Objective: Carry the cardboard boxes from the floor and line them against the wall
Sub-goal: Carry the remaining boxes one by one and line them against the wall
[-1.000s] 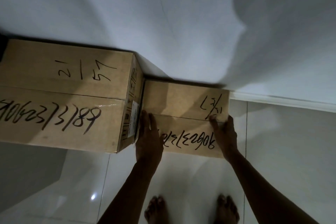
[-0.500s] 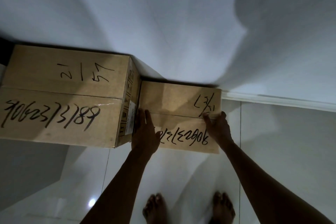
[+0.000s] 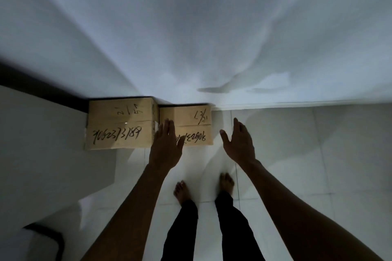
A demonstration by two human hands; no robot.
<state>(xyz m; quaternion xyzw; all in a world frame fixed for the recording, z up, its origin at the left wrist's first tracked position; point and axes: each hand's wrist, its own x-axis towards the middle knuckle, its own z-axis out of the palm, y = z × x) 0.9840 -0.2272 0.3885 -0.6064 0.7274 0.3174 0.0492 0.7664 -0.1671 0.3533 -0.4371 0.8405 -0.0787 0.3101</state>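
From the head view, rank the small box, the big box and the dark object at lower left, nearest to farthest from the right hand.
From the right hand:
1. Small box, just to its left, against the wall.
2. Big box, further left, beside the small one.
3. Dark object, far lower left, at the frame's edge.

Dim room, soft picture, light behind me.

The light comes from behind and above me, so my shadow spreads grey over the white wall (image 3: 191, 27) and darkens the tiled floor (image 3: 318, 154) at left. My left hand (image 3: 165, 146) and right hand (image 3: 239, 144) show nearly as silhouettes. A small glint sits on the tape of the larger cardboard box (image 3: 121, 125). Everything is slightly blurred, the marker writing soft, and the wide lens bends the floor line at the edges.
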